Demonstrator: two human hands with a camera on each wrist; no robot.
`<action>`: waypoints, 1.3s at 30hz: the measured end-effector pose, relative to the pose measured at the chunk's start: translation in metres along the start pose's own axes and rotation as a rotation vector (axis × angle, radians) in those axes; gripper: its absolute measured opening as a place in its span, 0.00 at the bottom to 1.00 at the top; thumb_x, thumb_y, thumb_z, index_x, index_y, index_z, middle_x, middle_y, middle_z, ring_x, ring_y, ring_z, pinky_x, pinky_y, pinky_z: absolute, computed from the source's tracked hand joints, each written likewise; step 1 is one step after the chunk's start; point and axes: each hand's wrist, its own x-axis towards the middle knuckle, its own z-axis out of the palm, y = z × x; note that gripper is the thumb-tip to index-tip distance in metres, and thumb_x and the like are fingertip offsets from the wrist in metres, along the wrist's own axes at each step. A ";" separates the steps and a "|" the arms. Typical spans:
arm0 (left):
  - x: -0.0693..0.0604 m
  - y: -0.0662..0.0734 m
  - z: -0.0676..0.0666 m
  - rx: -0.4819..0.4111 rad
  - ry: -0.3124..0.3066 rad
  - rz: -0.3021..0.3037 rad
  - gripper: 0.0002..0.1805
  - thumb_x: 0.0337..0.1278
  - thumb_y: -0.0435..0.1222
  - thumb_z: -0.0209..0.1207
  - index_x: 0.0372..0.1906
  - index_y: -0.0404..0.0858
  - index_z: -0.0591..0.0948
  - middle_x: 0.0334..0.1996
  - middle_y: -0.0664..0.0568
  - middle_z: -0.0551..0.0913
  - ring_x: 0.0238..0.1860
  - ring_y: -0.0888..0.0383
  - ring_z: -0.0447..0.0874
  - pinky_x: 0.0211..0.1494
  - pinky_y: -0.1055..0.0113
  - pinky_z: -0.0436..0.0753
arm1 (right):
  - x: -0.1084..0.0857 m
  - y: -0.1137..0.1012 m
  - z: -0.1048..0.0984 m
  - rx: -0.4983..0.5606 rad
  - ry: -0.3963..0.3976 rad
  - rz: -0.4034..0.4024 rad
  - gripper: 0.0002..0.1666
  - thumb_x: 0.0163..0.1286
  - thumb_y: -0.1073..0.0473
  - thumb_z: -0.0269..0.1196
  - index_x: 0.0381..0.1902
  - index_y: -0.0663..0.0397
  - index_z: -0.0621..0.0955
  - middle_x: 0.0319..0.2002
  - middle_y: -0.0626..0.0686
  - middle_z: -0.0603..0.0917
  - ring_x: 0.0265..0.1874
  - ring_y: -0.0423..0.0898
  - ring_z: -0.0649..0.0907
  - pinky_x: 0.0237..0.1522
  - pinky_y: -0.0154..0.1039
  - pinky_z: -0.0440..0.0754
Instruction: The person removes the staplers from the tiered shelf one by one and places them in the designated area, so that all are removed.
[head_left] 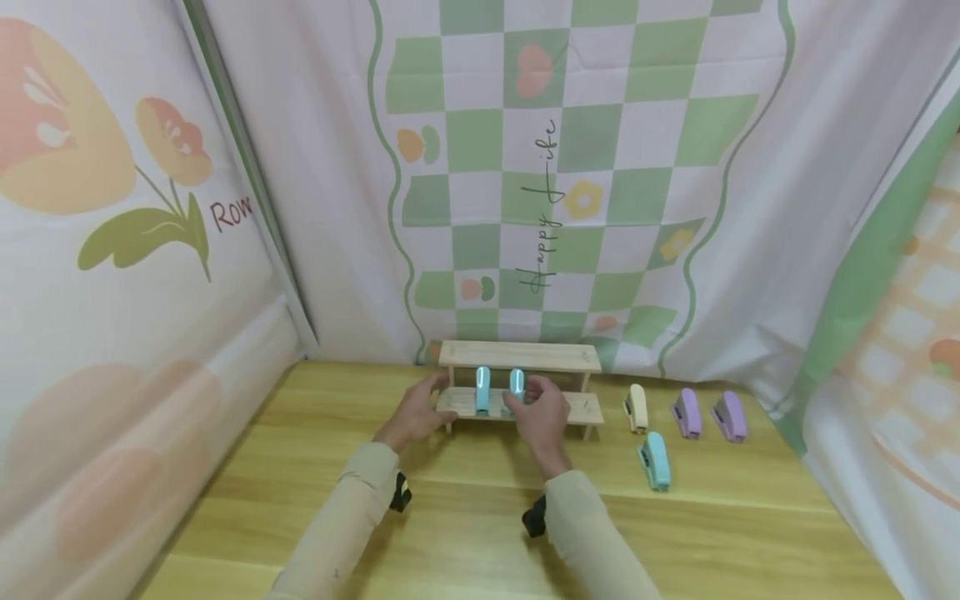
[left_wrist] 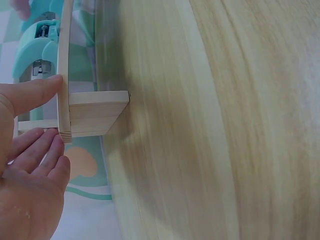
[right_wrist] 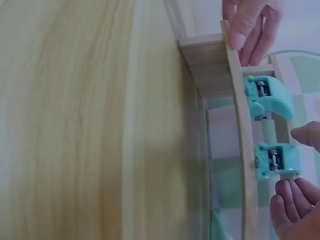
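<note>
Two turquoise staplers stand side by side on the lower step of a small wooden two-step shelf [head_left: 461, 404]: the left stapler [head_left: 482, 390] and the right stapler [head_left: 517, 382]. At the shelf's left end, my left hand [head_left: 417, 410] holds the lower board, thumb [left_wrist: 42, 92] on its edge and fingers by its end. Around the right stapler [right_wrist: 276, 161] is my right hand [head_left: 542, 412]. Its thumb [right_wrist: 307, 134] and fingers [right_wrist: 292, 200] lie on opposite sides of it, with a small gap at the thumb.
On the wooden table [head_left: 465, 533], right of the shelf, stand a cream stapler [head_left: 637, 408], a purple stapler [head_left: 687, 413], another purple stapler [head_left: 730, 417] and a third turquoise stapler [head_left: 656, 461]. A checked curtain [head_left: 525, 192] hangs behind the shelf.
</note>
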 end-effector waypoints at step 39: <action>0.001 0.000 0.001 0.009 -0.002 0.005 0.41 0.58 0.30 0.73 0.76 0.34 0.70 0.74 0.36 0.75 0.76 0.36 0.70 0.82 0.39 0.68 | -0.014 0.042 -0.129 -0.125 0.072 0.063 0.24 0.60 0.61 0.76 0.55 0.61 0.85 0.47 0.62 0.89 0.41 0.43 0.84 0.39 0.18 0.80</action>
